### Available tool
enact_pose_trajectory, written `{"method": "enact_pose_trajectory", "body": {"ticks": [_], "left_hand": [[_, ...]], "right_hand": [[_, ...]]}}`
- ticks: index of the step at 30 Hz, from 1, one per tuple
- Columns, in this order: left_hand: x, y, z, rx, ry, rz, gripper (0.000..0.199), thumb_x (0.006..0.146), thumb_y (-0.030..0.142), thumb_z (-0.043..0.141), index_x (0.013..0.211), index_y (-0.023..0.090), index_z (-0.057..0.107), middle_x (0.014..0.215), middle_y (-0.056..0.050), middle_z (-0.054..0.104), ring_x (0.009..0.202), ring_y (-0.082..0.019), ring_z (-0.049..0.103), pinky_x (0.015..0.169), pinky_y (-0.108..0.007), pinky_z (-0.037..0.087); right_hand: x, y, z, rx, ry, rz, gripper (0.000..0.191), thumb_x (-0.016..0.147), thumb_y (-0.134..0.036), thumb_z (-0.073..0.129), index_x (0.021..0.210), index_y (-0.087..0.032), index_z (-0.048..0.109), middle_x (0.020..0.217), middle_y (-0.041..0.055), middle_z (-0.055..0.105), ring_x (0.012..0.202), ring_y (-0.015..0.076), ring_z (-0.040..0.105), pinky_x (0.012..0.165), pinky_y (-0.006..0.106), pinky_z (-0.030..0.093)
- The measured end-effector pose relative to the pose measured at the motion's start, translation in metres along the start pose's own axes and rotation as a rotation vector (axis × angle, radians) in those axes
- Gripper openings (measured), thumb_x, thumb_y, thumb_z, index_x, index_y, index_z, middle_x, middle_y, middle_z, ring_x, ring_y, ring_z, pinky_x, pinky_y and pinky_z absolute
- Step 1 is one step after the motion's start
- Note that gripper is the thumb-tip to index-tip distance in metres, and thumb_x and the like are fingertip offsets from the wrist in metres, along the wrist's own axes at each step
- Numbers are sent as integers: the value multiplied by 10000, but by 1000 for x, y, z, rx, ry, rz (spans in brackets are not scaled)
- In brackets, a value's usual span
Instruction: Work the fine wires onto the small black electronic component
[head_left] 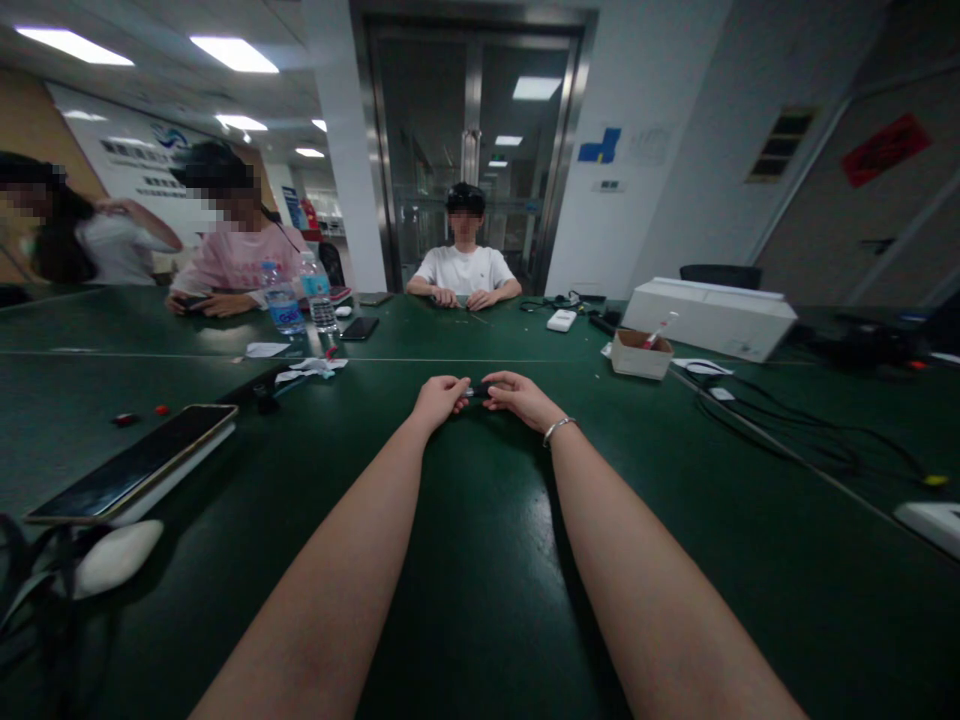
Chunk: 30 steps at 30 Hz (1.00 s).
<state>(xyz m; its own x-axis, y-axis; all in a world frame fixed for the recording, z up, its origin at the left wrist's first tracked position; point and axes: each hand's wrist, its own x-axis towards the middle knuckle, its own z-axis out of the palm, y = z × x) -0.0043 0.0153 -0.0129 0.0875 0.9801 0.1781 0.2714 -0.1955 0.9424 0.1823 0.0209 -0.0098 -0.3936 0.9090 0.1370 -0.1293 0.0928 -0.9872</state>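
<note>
Left hand (441,402) and right hand (523,400) meet out front, fingers pinching a small black-and-silver object (480,390) between them. Green tabletop (480,560) runs between the forearms (322,570) and along their outer sides. One seam (405,359) crosses just beyond the hands; another (840,482) slants away at right. Left: phone (142,460), white rounded object (118,558), crumpled tissue (311,370). Right: small open carton (637,363), long white box (709,318) behind, loose black cables (795,420). Far side: two bottles (319,295) at left, seated co-worker (465,272) opposite, hands on table.
</note>
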Motion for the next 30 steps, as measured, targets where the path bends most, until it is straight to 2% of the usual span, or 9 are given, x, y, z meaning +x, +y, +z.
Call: {"method": "enact_pose_trajectory", "body": {"ticks": [14, 21, 27, 30], "left_hand": [[-3, 4, 2, -175, 9, -2, 234, 719, 348, 682, 786, 130, 630, 688, -22, 625, 575, -91, 566, 538, -216, 447], [-7, 8, -1, -174, 15, 51, 310, 624, 332, 758, 831, 128, 650, 753, -47, 650, 675, -127, 616, 597, -238, 476], [-6, 8, -1, -260, 38, -1, 303, 642, 355, 739, 808, 122, 638, 769, -59, 669, 668, -128, 622, 595, -238, 468], [-7, 8, -1, -262, 44, 13, 325, 594, 328, 771, 816, 125, 648, 779, -60, 676, 691, -136, 625, 620, -249, 477]], "right_hand": [[-3, -4, 2, 49, 38, 23, 166, 801, -65, 634, 947, -143, 618, 746, 31, 673, 638, 104, 675, 595, 184, 555], [-1, -1, 1, 54, 31, 15, 160, 806, -78, 631, 950, -147, 614, 742, 31, 682, 646, 108, 677, 595, 192, 563], [-2, -2, 2, 46, 46, 19, 144, 819, -74, 619, 947, -139, 614, 725, 33, 679, 633, 106, 677, 585, 181, 560], [-1, -2, 2, 49, 50, 21, 145, 813, -76, 628, 943, -138, 613, 740, 40, 683, 632, 108, 677, 589, 186, 560]]}}
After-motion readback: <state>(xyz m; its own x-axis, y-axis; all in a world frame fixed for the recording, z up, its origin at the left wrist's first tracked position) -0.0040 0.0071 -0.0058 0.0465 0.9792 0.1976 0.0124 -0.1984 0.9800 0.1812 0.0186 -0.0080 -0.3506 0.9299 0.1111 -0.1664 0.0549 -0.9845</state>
